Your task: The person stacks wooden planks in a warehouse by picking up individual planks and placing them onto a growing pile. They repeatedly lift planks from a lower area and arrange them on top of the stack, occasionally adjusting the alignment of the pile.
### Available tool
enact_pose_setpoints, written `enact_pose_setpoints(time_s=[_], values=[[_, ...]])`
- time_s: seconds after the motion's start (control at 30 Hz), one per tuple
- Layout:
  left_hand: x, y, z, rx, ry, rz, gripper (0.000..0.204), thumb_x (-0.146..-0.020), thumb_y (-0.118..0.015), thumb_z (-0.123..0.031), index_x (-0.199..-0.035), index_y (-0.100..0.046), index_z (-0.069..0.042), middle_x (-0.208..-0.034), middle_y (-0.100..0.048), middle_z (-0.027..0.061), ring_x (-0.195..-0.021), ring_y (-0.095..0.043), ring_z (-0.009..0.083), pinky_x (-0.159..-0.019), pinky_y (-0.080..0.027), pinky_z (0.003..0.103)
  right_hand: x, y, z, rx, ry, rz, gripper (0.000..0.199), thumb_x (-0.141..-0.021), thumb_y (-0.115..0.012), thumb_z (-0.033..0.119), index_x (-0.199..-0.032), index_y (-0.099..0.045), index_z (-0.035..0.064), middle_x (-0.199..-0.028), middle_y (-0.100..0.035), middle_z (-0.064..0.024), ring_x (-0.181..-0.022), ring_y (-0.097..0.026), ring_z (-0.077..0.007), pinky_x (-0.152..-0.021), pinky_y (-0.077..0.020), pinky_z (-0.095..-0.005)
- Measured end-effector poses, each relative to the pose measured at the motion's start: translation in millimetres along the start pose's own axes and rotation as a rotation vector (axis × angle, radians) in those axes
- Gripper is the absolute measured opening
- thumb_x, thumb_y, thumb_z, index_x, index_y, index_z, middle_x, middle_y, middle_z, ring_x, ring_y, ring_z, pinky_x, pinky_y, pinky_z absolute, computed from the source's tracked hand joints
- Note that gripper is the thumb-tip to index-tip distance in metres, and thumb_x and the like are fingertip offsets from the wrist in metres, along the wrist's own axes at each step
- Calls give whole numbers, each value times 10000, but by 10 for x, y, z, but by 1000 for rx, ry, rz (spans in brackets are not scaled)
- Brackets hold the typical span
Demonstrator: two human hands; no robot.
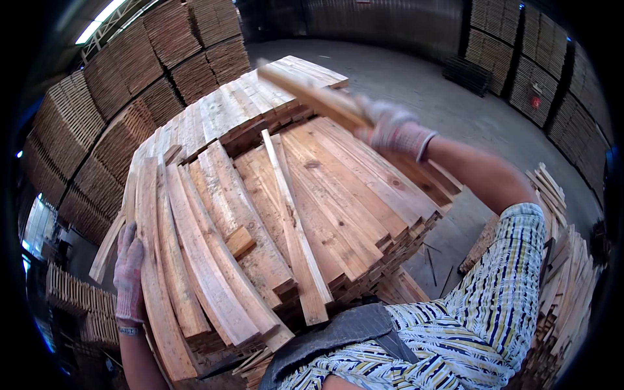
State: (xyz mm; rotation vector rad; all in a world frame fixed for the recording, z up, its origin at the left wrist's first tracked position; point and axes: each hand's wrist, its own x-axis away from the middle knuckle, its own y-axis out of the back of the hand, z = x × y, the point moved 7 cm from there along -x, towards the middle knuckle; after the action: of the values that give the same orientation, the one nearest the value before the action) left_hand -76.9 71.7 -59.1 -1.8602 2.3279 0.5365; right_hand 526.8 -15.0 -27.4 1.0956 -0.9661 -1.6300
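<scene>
My right hand, in a pale knit glove and smeared by motion, is closed around a long wooden board. That board is raised at a slant over the right side of a large lumber stack. At the stack's left edge my left hand, also gloved, lies with its fingers stretched out against the side of an outer board. Several loose boards lie lengthwise near it. Among them are a short wood block and a narrow strip lying across other boards.
Farther off, a higher layer of paler boards covers the stack's far part. Tall piles of stacked timber stand at the left, with more piles at the far right. Thin offcuts are heaped on my right, beside the concrete floor.
</scene>
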Motion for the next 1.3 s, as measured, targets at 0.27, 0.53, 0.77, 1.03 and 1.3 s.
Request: enact_pose_setpoints(time_s=[0.27,0.53,0.77,1.03,1.3], values=[[37,-109,-179,-61,-28,58,624,-997,-502,-275,-1483,-335,78,-1543,-326,148,-1454,-273,253,-1205,-178,379,200,-761,-631,-12,-67,362,665,-899,-552,415,-1369,-461,-47,-1204,-629,-273,-1158,-601,-385,-981,-487,-436],[56,128,-19,1,-64,72,689,-974,-567,-297,-1513,-291,32,-1542,-331,149,-1428,-319,269,-1200,-217,420,-189,-570,-1922,-1016,-411,374,548,-897,-714,351,-1295,-600,-8,-1207,-662,-132,-1085,-636,-220,-959,-514,-354],[25,335,181,-78,2,59,745,-958,-584,-343,-1527,-270,22,-1590,-266,147,-1475,-239,263,-1217,-152,426,-224,-924,-2334,-594,-507,482,633,-901,-683,401,-1333,-563,-45,-1376,-555,-234,-1257,-535,-325,-1072,-409,-398],[-3,1292,482,-215,50,104,801,-943,-614,-394,-1537,-254,5,-1600,-257,139,-1475,-238,277,-1214,-157,429,-548,-753,-1674,118,-123,299,705,-870,-553,195,-1543,-340,189,-1151,-663,-214,-1003,-667,-344,-857,-541,-441],[-54,434,95,-256,10,69,786,-937,-601,-414,-1515,-294,22,-1569,-298,160,-1457,-270,287,-1202,-188,432,-515,-997,-2412,-179,-238,269,625,-1002,-419,430,-1529,-336,103,-1303,-606,-213,-1199,-572,-304,-1014,-446,-381]])
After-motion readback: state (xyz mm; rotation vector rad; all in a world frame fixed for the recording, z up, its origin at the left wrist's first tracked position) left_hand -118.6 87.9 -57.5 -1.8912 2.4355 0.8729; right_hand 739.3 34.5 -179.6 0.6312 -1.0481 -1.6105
